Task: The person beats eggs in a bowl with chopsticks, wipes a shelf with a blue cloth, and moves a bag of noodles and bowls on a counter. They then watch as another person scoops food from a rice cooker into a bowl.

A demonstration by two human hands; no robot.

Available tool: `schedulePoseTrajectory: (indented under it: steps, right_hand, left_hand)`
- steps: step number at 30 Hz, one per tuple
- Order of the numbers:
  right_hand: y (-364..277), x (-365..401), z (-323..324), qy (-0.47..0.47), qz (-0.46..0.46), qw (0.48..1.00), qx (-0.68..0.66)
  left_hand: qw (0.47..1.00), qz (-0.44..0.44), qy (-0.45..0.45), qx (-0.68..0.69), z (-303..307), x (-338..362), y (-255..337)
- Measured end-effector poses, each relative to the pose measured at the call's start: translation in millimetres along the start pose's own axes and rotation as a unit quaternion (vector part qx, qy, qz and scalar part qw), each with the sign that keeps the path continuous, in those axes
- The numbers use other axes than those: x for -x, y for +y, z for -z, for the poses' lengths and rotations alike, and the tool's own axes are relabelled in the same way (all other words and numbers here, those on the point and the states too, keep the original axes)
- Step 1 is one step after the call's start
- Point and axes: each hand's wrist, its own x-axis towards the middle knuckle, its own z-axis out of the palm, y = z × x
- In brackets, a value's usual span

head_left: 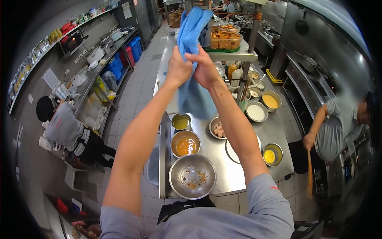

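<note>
Evidently, the left hand (178,68) and right hand (205,69) are clenching a blue towel (191,34) at mid-length, likely bunching it for firm hold, over the steel tabletop (277,129).

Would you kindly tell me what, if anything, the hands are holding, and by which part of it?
The left hand and right hand hold a blue cloth, their grip around its bunched middle, with cloth showing above and below.
</note>
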Motion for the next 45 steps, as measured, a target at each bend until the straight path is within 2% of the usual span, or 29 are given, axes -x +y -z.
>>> schedulePoseTrajectory:
  steps: [1,3,4,6,7,8,10,11,13,14,15,18,20,21,24,25,26,27,28,29,30,31,32,34,37,39,41,43,45]
  right_hand:
    - [-5,2,3,-0.02,0.013,0.998,0.059]
    - [-27,13,9,-0.09,0.033,0.971,0.221]
    - [-35,20,18,-0.083,0.045,0.955,0.281]
    - [-49,26,31,-0.07,0.072,0.911,0.401]
    - [-43,28,33,-0.056,0.145,0.822,0.548]
    - [-29,31,29,-0.016,0.184,0.722,0.666]
    - [-1,32,21,0.017,0.14,0.458,0.878]
    - [12,31,24,0.01,0.187,0.496,0.848]
    - [25,30,28,-0.009,0.281,0.565,0.776]
    - [28,31,34,-0.028,0.265,0.564,0.782]
    - [28,31,35,-0.048,0.249,0.564,0.786]
    - [31,19,40,-0.085,0.255,0.569,0.777]
    - [20,19,43,-0.127,0.25,0.564,0.777]
    - [14,19,47,-0.164,0.251,0.536,0.789]
    - [-1,28,55,-0.171,0.246,0.582,0.756]
    - [0,28,45,-0.107,0.211,0.743,0.626]
    - [2,28,35,-0.041,0.205,0.87,0.447]
    - [3,30,31,-0.005,0.201,0.904,0.377]
    - [6,31,28,0.022,0.2,0.903,0.38]
    - [7,31,28,0.035,0.203,0.877,0.434]
    - [10,30,28,0.047,0.208,0.836,0.506]
    - [13,27,26,0.057,0.213,0.79,0.573]
    - [16,22,25,0.069,0.215,0.739,0.635]
    - [22,11,21,0.092,0.214,0.66,0.715]
    - [31,-6,24,0.125,0.203,0.567,0.788]
    - [37,-12,22,0.151,0.183,0.523,0.819]
    - [39,-17,21,0.177,0.16,0.487,0.841]
    - [42,-20,21,0.201,0.132,0.452,0.859]
    - [48,-20,18,0.224,0.099,0.416,0.876]
  left_hand:
    - [0.999,-0.026,-0.027,-0.011,4,-2,-1]
    - [0.972,0.108,-0.151,0.147,21,-11,-2]
    - [0.935,0.178,-0.211,0.222,31,-13,-1]
    - [0.844,0.274,-0.258,0.383,53,-18,3]
    - [0.783,0.32,-0.276,0.456,55,-18,4]
    - [0.81,0.281,-0.243,0.453,44,-17,3]
    - [0.858,0.195,-0.172,0.443,9,-15,6]
    - [0.915,0.16,-0.052,0.367,-17,-11,24]
    - [0.96,0.16,0.013,0.229,-29,-19,17]
    - [0.973,0.162,0.047,0.158,-32,-20,11]
    - [0.972,0.188,0.05,0.134,-30,-23,9]
    - [0.98,0.174,0.031,0.088,-22,-28,0]
    - [0.983,0.155,0.017,0.098,-14,-29,15]
    - [0.983,0.15,0.012,0.103,-12,-25,20]
    - [0.992,0.103,0.069,0.039,-9,-41,-6]
    - [0.992,0.091,0.082,0.027,-3,-41,-4]
    - [0.985,0.125,0.074,0.099,2,-37,-2]
    - [0.971,0.154,0.066,0.172,8,-29,10]
    - [0.95,0.184,0.055,0.245,9,-18,17]
    - [0.965,0.174,0.013,0.195,4,-9,14]
    - [0.975,0.165,-0.03,0.144,-6,0,3]
    - [0.973,0.104,-0.033,0.203,-10,11,4]
    - [0.98,0.132,-0.001,0.152,-9,22,3]
    - [0.973,0.127,0.006,0.195,18,41,13]
    - [0.993,0.01,-0.031,0.116,70,94,12]
    - [0.99,0.038,-0.112,0.075,118,131,2]
    - [0.969,0.13,-0.185,0.097,159,164,-36]
    - [0.936,0.215,-0.218,0.172,200,188,-93]
    - [0.922,0.291,-0.169,0.193,248,219,-129]
